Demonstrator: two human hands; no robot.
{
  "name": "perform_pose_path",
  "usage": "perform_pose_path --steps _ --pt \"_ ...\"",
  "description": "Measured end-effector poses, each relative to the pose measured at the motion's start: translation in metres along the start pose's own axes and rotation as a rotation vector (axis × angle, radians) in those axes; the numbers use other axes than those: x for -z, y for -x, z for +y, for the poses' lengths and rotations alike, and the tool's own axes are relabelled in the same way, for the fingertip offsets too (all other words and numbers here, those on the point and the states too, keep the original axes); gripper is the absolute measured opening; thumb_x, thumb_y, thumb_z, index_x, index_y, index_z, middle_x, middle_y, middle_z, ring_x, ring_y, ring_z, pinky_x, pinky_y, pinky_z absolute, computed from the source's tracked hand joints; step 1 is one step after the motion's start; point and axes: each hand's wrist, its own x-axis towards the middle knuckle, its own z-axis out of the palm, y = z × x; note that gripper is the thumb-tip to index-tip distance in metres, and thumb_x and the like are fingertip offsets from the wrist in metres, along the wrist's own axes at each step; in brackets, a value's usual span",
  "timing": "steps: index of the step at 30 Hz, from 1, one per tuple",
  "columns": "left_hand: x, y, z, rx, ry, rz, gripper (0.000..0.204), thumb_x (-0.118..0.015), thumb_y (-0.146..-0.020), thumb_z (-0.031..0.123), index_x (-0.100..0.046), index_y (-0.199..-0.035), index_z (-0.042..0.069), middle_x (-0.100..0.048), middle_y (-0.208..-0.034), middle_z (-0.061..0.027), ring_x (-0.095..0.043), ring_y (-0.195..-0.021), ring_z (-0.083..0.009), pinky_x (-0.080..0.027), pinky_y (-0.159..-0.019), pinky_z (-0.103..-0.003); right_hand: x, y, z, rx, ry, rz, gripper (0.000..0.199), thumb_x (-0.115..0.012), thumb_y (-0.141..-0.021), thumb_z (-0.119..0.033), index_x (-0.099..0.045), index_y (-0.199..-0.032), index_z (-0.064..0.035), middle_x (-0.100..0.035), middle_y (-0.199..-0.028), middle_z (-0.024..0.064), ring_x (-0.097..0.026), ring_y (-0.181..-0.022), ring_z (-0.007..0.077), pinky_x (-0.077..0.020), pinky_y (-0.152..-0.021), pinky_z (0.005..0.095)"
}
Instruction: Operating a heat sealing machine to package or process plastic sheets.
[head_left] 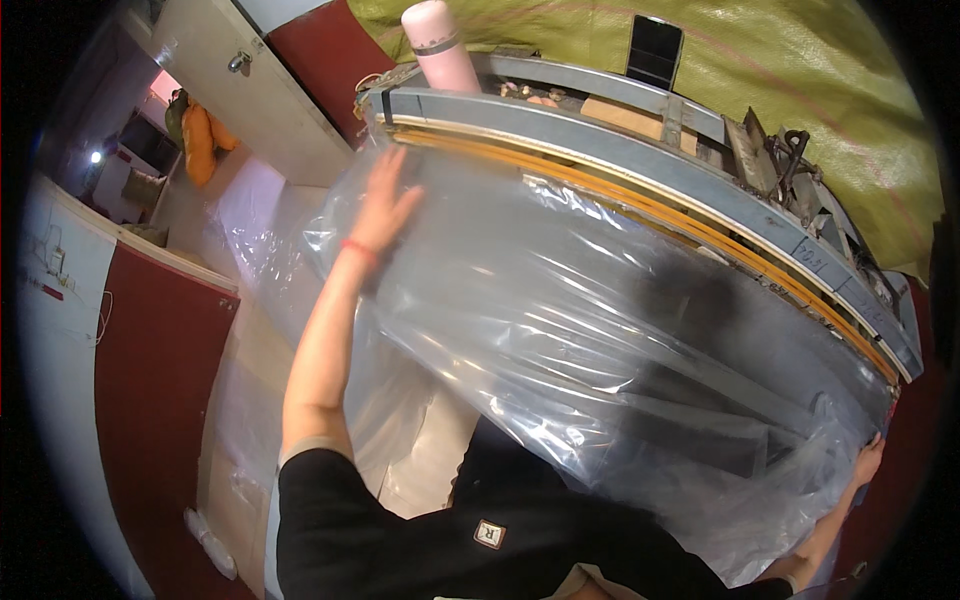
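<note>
A large sheet of clear plastic film (560,310) lies spread over a grey metal machine table (760,330). My left hand (385,205) rests flat on the film's far left end, fingers spread, close to the long grey bar with the yellow strip (640,200). My right hand (866,462) grips the film's bunched edge at the lower right, beside the machine's right end. A red band circles my left wrist.
A pink bottle (438,48) stands on top of the machine at the back. Behind it hangs a yellow-green tarp (800,90). More plastic film (250,330) trails down to the floor on the left, next to a red cabinet (160,380).
</note>
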Motion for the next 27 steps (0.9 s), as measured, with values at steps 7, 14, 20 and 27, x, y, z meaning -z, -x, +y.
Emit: perform_pose_path --steps 7,14,20,27 --pt "0.039 0.073 -0.076 0.672 -0.373 -0.258 0.068 -0.043 -0.079 0.052 -0.021 -0.134 0.018 -0.016 -0.141 -0.0018 -0.014 -0.129 -0.0256 -0.012 -0.092 -0.066 0.006 -0.001 -0.009 -0.002 -0.034 -0.097 0.047 -0.030 -0.090 -0.041 -0.047 -0.111 -0.0030 -0.053 -0.103 0.0218 -0.048 -0.095 0.0391 -0.0390 -0.075 0.0429" --pt "0.038 0.037 -0.001 0.181 -0.114 0.122 0.020 -0.050 -0.081 0.017 -0.056 -0.088 -0.001 -0.055 -0.091 -0.0203 -0.051 -0.083 -0.0347 -0.039 -0.071 -0.042 0.015 0.003 -0.003 0.150 0.011 0.045 0.048 -0.031 -0.090 -0.041 -0.049 -0.109 -0.0009 -0.051 -0.108 0.0212 -0.047 -0.098 0.0376 -0.0379 -0.078 0.0406" --pt "0.001 0.019 -0.062 0.050 -0.189 -0.041 0.035 -0.049 -0.082 0.026 -0.051 -0.111 0.006 -0.047 -0.117 -0.0169 -0.042 -0.111 -0.0315 -0.034 -0.092 -0.039 -0.017 -0.012 0.012 0.142 -0.107 0.067 0.046 -0.030 -0.090 -0.040 -0.047 -0.113 -0.0044 -0.051 -0.107 0.0210 -0.047 -0.097 0.0375 -0.0379 -0.078 0.0406" --pt "0.019 0.004 -0.119 0.484 -0.317 -0.265 0.062 -0.042 -0.081 0.053 -0.034 -0.128 0.014 -0.031 -0.134 -0.0105 -0.029 -0.123 -0.0269 -0.024 -0.099 -0.042 -0.001 -0.002 0.000 0.047 -0.095 0.004 0.042 -0.031 -0.090 -0.039 -0.051 -0.102 -0.0047 -0.053 -0.101 0.0205 -0.049 -0.090 0.0394 -0.0395 -0.072 0.0432"
